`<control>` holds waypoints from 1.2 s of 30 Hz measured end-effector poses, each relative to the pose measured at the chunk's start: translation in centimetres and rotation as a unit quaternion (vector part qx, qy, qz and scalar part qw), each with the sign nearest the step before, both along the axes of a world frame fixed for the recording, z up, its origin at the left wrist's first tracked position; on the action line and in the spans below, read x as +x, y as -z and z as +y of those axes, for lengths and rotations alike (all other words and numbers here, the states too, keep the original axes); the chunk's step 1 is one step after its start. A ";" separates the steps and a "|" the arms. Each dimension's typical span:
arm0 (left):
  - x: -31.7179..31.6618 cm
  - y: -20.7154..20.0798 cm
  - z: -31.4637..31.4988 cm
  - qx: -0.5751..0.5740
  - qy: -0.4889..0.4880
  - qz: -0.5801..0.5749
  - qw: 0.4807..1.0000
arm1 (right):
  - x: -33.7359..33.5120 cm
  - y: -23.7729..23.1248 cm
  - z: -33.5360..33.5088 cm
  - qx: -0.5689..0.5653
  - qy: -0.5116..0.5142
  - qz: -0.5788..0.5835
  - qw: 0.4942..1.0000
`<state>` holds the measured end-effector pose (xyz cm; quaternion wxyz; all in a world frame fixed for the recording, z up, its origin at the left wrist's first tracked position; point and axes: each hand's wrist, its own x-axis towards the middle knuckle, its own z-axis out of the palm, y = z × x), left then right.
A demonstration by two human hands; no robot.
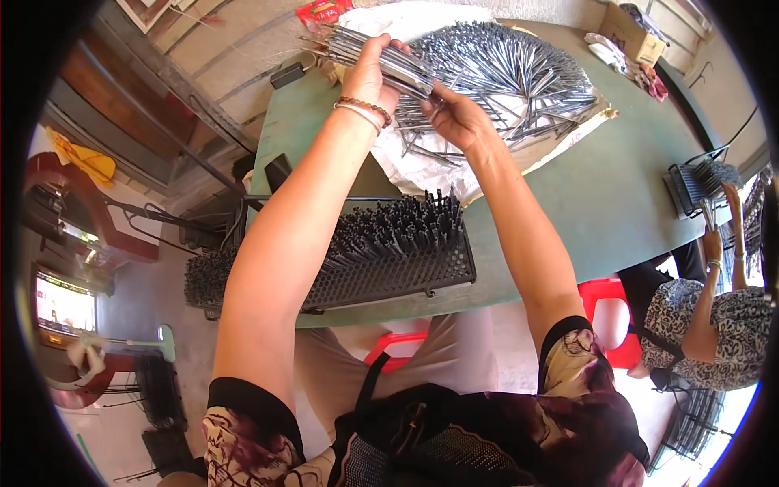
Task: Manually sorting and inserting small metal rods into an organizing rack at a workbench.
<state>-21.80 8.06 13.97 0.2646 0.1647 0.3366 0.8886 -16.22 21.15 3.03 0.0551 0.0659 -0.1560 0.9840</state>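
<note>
A bundle of thin, shiny metal rods [398, 69] lies across my left hand [372, 75], whose fingers and thumb are wrapped round it above the table's far side. My right hand [458, 118] is at the bundle's right end, fingers curled and pressed to the rod tips. Beyond and to the right of my hands, a large fanned heap of similar rods [503, 69] lies on a white sheet [406, 168]. Closer to me, below my forearms, stands a long black perforated rack [389, 280], packed with dark upright rods; my left forearm hides part of it.
The green table [560, 215] curves away to the right. A cardboard box [631, 36] and cloths stand at its far right. Another person's hands [714, 243] work at a smaller black rack [690, 187] there. A red stool [608, 316] stands below the edge.
</note>
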 end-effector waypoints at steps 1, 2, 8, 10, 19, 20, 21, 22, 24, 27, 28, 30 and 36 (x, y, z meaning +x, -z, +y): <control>0.4 -0.2 -0.8 -0.001 0.002 -0.002 1.000 | 0.4 -0.4 -0.8 0.005 -0.001 -0.001 1.000; 0.8 -0.3 -2.0 -0.007 0.018 -0.008 1.000 | 1.2 -2.0 -2.7 0.038 0.043 -0.053 0.997; 7.9 -0.3 -10.2 0.043 0.105 -0.026 0.993 | 9.7 -7.4 -10.7 0.158 0.111 -0.095 0.977; 11.5 -0.1 -13.7 0.032 0.108 -0.036 0.993 | 13.3 -7.7 -13.2 0.163 0.113 -0.114 0.974; 22.7 6.1 -24.7 -0.014 -0.008 -0.133 0.991 | 25.1 -1.5 -21.9 0.287 0.076 -0.220 0.929; 23.2 6.8 -25.3 -0.034 -0.004 -0.136 0.990 | 25.8 -1.2 -21.6 0.305 0.097 -0.229 0.919; 23.6 7.4 -25.8 -0.052 0.002 -0.139 0.989 | 26.4 -1.0 -21.0 0.324 0.120 -0.239 0.907; 24.1 8.1 -26.2 -0.066 0.016 -0.149 0.986 | 26.9 -0.9 -20.4 0.326 0.122 -0.237 0.907; 25.0 9.0 -27.2 -0.125 0.048 -0.169 0.976 | 27.4 -1.3 -19.8 0.308 0.088 -0.242 0.916; 26.2 10.9 -27.7 -0.175 0.118 -0.206 0.956 | 27.5 -0.5 -20.6 0.269 0.061 -0.258 0.926; 26.5 12.0 -27.8 -0.176 0.137 -0.217 0.950 | 27.3 0.0 -20.9 0.284 0.043 -0.249 0.925; 27.0 13.3 -28.3 -0.187 0.129 -0.207 0.952 | 26.4 0.6 -22.6 0.289 0.059 -0.245 0.924; 25.8 14.1 -29.9 -0.219 0.117 -0.194 0.949 | 22.3 -0.6 -25.3 0.347 0.114 -0.199 0.909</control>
